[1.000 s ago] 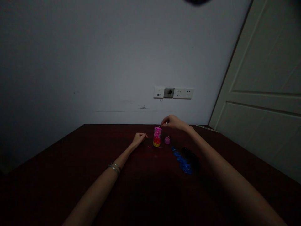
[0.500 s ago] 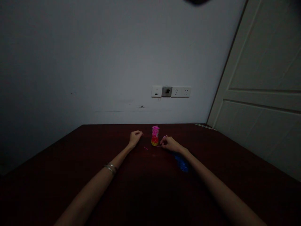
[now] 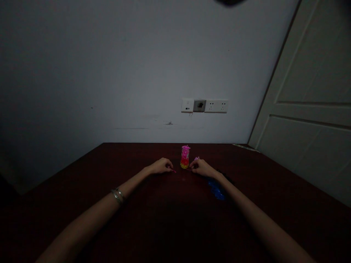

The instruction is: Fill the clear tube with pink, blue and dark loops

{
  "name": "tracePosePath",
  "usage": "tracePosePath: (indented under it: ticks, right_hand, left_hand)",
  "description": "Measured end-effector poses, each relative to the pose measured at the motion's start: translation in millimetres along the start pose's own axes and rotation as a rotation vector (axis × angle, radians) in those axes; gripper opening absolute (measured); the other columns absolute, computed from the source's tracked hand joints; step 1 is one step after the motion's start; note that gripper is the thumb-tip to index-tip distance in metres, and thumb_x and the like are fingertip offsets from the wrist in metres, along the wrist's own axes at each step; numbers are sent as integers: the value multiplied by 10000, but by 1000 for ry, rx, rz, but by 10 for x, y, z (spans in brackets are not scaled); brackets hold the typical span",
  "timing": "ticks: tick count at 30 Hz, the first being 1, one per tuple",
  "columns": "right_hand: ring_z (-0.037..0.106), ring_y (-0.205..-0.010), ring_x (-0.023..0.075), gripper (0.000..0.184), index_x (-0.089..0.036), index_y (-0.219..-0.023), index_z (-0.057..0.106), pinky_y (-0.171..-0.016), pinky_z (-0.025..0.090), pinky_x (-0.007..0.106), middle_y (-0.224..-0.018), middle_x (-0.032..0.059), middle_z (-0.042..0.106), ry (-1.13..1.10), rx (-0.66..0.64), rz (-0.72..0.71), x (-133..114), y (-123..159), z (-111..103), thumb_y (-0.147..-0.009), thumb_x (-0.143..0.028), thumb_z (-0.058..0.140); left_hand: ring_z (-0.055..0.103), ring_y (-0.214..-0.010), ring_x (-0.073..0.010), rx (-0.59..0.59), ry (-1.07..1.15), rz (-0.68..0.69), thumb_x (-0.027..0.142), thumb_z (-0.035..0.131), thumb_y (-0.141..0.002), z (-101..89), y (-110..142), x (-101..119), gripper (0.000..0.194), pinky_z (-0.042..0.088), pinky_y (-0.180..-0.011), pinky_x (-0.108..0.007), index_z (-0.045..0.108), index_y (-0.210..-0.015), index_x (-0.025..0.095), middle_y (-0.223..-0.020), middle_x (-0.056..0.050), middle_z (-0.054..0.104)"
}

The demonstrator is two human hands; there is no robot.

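A small clear container stands upright on the table, with yellow at the bottom, red above it and pink at the top. To its left my left hand is closed, its fingertips pinching a small pink strip low at the tabletop. On the other side my right hand is closed close to the container's base, with a thin reddish strip showing at its fingertips. A pale pink item lies just behind my right hand. Shiny blue material lies under and beside my right forearm.
The dark reddish-brown table meets a pale wall at the back. Sockets and a switch plate are mounted on the wall. At the right stands a panelled door. The scene is dim.
My left hand has moved forward-right and down to the pink strip on the table and pinches it. My right hand stays beside the container. The view has shifted slightly left.
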State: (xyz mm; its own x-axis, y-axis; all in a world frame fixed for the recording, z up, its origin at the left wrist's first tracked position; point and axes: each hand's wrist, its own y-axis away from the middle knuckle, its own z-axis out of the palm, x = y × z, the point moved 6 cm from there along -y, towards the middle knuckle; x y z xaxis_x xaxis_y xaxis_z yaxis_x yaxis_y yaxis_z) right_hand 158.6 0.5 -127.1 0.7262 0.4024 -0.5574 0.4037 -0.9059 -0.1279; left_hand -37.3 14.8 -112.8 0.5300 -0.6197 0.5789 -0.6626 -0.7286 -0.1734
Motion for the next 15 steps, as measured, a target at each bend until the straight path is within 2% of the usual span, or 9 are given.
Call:
tracePosePath:
  ticks: [6,9,12,15]
  right_hand:
    - [571,-694,136,268,-109,-877,655,-608,424,203,-793,50,643,-24,-22,51,-11,22,11,-629,-172,577]
    - [571,-687,136,243,-118,-845,656,-594,418,203,-787,44,637,-9,-19,13,-18,17,22,-627,-208,598]
    - [566,-676,135,174,-125,-778,651,-588,411,207,-745,35,630,7,-5,-28,-1,-4,48,-654,-223,578]
    - [565,-680,135,147,-132,-745,642,-621,413,221,-729,32,633,14,1,-46,42,-34,88,-690,-234,553]
  left_hand:
    - [512,-608,-116,5,-73,15,149,550,-628,72,-16,8,146,337,-541,-191,669,-713,160,-709,-31,605]
    - [517,-612,-114,-16,-86,6,143,531,-632,60,-34,-12,159,346,-546,-189,662,-723,147,-709,-33,606]
    - [519,-619,-112,38,-79,-4,153,525,-640,-83,-96,9,160,364,-570,-194,656,-727,128,-702,-32,608]
    - [528,-651,-116,178,-61,-2,174,523,-655,-368,-201,120,157,386,-615,-211,650,-727,114,-715,-34,616]
